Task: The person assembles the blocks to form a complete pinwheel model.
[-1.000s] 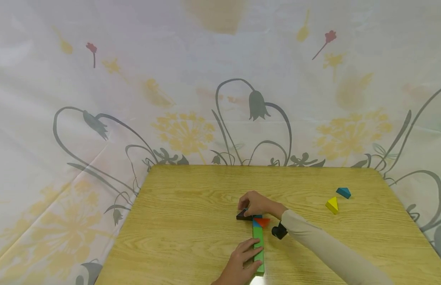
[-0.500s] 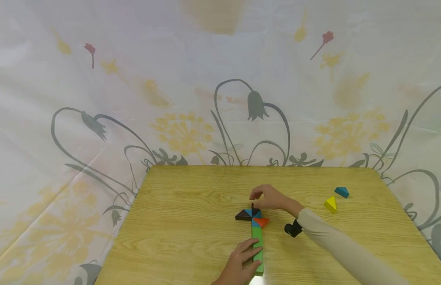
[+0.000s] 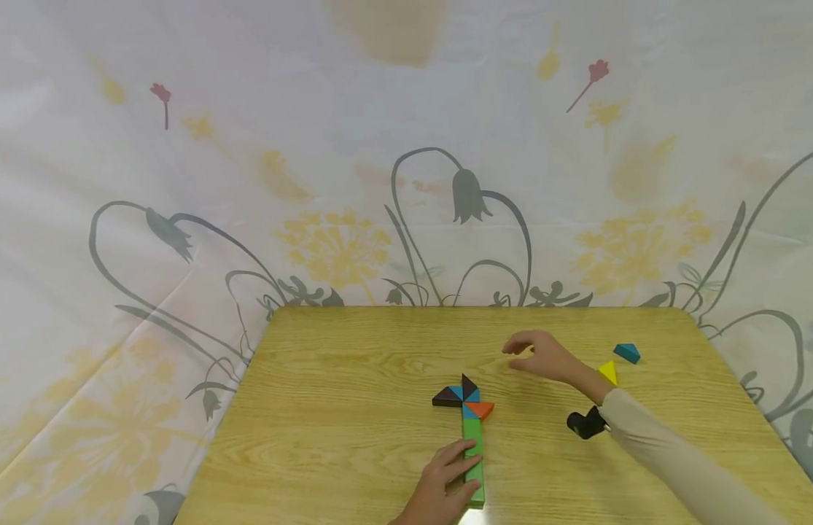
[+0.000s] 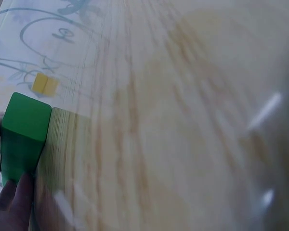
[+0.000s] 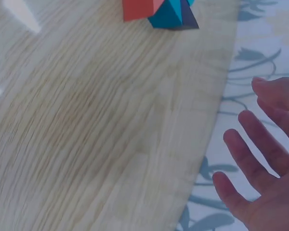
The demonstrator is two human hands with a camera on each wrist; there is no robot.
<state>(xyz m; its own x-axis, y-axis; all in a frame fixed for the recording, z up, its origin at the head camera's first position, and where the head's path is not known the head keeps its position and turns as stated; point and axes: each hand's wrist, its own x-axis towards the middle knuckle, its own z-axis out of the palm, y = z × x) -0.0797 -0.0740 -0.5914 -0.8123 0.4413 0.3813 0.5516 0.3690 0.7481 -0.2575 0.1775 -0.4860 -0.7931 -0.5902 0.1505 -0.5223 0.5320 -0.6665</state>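
Note:
A flat pinwheel shape of triangular blocks lies on the table, with a dark triangle (image 3: pixel 448 397) at left, another dark triangle (image 3: pixel 469 383) on top and a red triangle (image 3: pixel 485 410) at right. Small blue triangles (image 3: pixel 470 412) fill the middle. Below them runs a straight stem of green blocks (image 3: pixel 472 429). My left hand (image 3: pixel 439 481) rests its fingers across the green stem; the left wrist view shows fingertips against the green end (image 4: pixel 25 115). Off to the right of the pinwheel, my right hand (image 3: pixel 544 355) hovers with relaxed fingers, holding nothing.
A yellow triangle (image 3: pixel 607 372) lies near the right forearm, partly behind it in the head view. Beyond it is a blue triangle (image 3: pixel 627 353). The black wrist camera (image 3: pixel 585 424) hangs under the right wrist. A flowered sheet (image 3: pixel 340 160) stands behind the table's far edge.
My right hand has left the dark triangles and moved right, its fingers loosening. Both dark triangles stay in place against the blue ones. My left hand has stayed on the green stem.

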